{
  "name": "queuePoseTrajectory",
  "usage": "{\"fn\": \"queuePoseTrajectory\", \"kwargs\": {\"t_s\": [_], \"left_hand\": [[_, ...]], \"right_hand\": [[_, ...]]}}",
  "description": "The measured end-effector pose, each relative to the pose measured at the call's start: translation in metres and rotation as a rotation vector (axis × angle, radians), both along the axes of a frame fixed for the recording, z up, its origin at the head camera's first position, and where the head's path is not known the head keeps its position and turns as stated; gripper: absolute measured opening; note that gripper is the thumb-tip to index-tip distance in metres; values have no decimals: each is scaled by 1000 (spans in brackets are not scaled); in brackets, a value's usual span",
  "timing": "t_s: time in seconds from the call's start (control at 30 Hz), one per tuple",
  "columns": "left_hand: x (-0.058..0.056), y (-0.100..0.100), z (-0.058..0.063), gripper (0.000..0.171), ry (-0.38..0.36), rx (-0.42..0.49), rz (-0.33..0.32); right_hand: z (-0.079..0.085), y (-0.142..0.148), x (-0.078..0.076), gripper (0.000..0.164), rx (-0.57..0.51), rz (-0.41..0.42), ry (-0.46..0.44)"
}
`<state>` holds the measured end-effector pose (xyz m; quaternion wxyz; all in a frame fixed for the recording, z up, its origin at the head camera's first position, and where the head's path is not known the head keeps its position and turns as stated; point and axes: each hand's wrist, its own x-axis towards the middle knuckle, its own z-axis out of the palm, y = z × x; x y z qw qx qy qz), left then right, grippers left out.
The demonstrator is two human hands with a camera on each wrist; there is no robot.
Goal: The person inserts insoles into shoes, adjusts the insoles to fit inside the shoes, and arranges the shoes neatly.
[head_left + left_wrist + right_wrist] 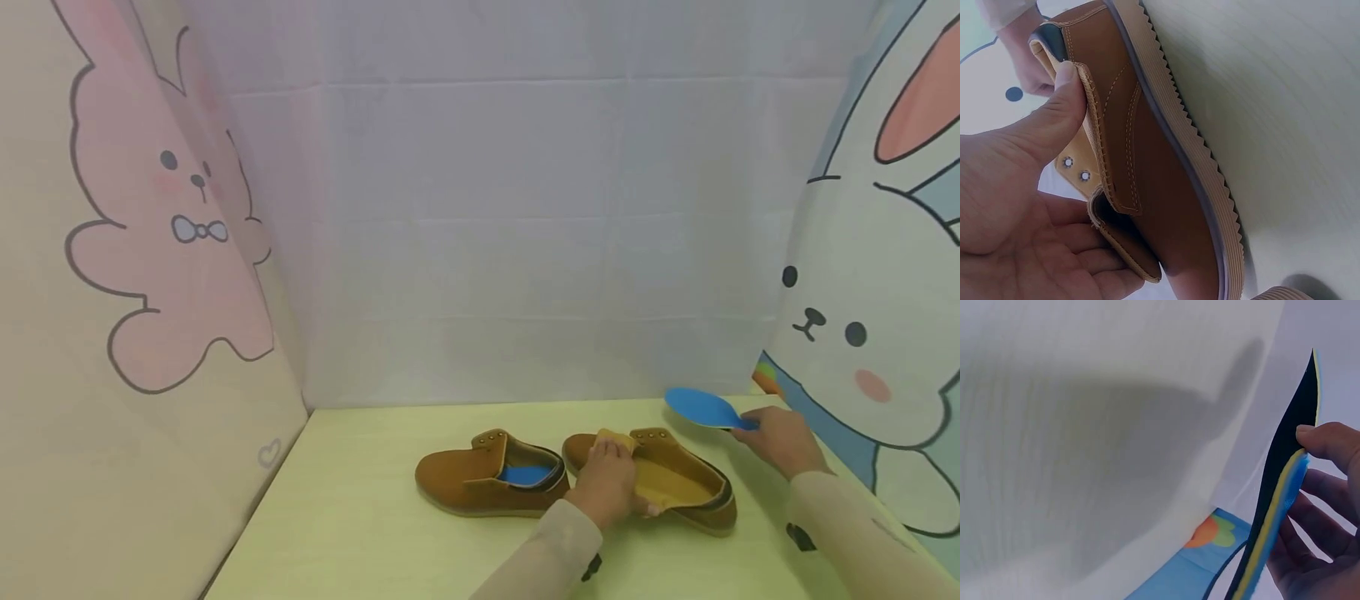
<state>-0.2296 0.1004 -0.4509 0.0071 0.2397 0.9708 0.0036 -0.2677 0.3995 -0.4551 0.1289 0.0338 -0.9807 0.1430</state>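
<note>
My left hand is at the right-hand brown shoe. In the left wrist view its thumb lies on the edge of the side flap, and its fingers hold the folded-back tongue. The shoe's tan inside shows in the head view. My right hand pinches a blue insole by one end, raised over the table's back right. Seen from the right wrist, that insole has a dark underside and a yellow layer along its edge.
A matching brown shoe stands to the left, with a blue insole inside. Both shoes stand on a pale yellow table. A white cloth backdrop hangs behind, with rabbit-printed cloths at both sides.
</note>
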Motion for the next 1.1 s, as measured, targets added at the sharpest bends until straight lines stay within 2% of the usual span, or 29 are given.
{"fn": "queuePoseTrajectory", "kwargs": {"t_s": [0.13,0.3,0.47,0.7,0.97,1.1], "left_hand": [[1,-1,0,100,-19,19,1],[4,-1,1,100,-7,6,-18],[5,-2,2,99,9,-12,-22],[3,-5,6,97,37,-37,-23],[2,-5,5,98,24,-22,-25],[2,-5,5,99,20,-24,-18]], "right_hand": [[8,-6,6,49,3,11,-12],[22,-13,15,48,2,15,-19],[37,-31,25,45,-6,26,17],[57,-50,31,37,36,73,79],[76,-55,43,34,66,111,56],[84,-59,49,34,79,113,11]]}}
